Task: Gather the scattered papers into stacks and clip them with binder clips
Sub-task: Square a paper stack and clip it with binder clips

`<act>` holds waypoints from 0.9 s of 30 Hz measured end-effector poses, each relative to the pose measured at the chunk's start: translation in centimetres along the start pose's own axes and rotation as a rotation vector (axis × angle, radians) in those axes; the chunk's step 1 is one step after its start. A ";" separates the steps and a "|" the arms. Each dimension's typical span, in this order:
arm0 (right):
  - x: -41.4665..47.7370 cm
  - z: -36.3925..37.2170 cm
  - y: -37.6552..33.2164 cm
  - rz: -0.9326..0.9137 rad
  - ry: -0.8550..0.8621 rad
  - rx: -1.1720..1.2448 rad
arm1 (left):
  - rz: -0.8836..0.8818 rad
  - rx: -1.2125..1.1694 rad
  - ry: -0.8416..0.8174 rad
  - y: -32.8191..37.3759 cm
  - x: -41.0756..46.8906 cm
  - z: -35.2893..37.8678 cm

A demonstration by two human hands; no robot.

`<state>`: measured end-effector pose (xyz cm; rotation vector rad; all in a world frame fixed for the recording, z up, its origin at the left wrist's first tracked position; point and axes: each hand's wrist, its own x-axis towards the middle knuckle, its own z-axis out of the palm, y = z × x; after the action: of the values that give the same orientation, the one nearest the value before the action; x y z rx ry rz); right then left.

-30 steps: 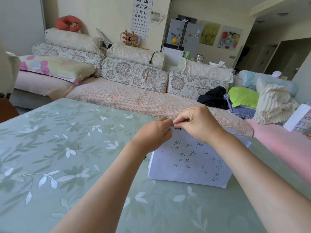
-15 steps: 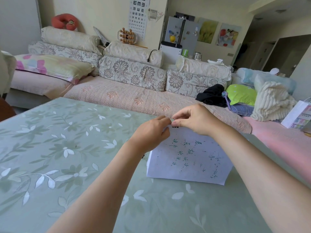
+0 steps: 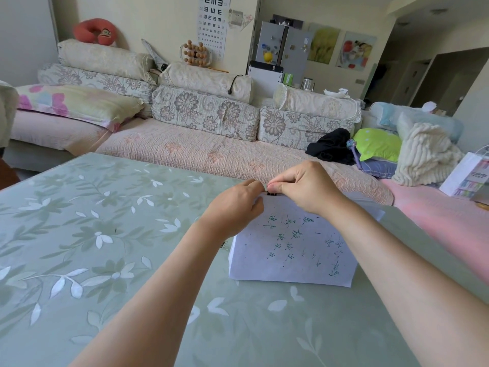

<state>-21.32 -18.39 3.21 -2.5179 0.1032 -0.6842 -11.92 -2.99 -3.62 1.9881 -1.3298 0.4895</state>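
Hardly anything has shifted over the last second: both hands have stayed at the far edge of the stack of papers (image 3: 291,250), and the only real change is that a sliver of black binder clip (image 3: 271,193) now shows more plainly between them. The left hand (image 3: 235,207) is curled over the stack's far left corner, pinching the sheets together. The right hand (image 3: 304,186) is closed with thumb and forefinger squeezed on the clip, just beside the left fingertips. The stack sits right of centre on the worktop (image 3: 105,234). Its near edge rests on the surface and its far edge seems to be lifted in the hands. One more sheet corner (image 3: 377,213) pokes out to the right behind the right forearm. The paper is white, thin and covered in green handwriting. I'd judge it light, floppy and quick to fan apart or slide, so it wants holding firmly at the edge right next to where the clip bites. The clip looks small, hard and springy, best taken by its wire handles. The worktop is a smooth, glossy, pale green sheet printed with leaves, probably slippery under loose paper. Beyond its far edge runs a sofa (image 3: 185,152) in quilted pink cloth.
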 end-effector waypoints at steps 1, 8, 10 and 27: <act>-0.1 0.0 0.1 0.007 -0.002 0.001 | 0.014 0.001 0.008 0.0 0.0 0.1; -0.2 -0.2 0.8 0.070 -0.111 0.074 | 0.083 0.050 0.037 0.2 -0.2 0.1; -0.2 -0.1 0.8 0.072 -0.092 0.088 | 0.061 0.061 0.024 0.2 -0.2 0.0; -0.9 0.7 0.4 -0.049 0.124 -0.036 | 0.027 -0.040 -0.007 -0.4 0.2 0.4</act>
<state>-21.69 -18.25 2.10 -2.5187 0.0987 -0.8657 -11.53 -3.31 -3.88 1.9438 -1.3620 0.4655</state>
